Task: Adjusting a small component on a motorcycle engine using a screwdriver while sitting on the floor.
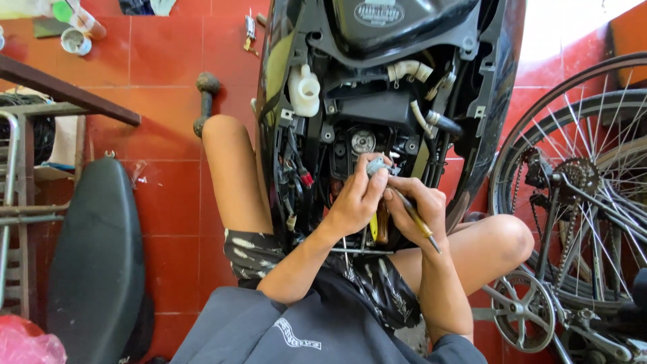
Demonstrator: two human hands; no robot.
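Pinching a small grey metal part [375,165] in the left hand [357,201] fingertips just above and left of the right hand [412,205], fingers closing around a thin tool [418,222] slanting down-right, before the open scooter body [377,101].

Two hands [357,199], one scooter [384,101], one bicycle [579,202], one detached seat [98,256].

Scooter [377,87] ahead, between knees. Seat [94,256] on floor [168,61] left. Bicycle [579,202] right. Hammer [203,101] left of scooter.
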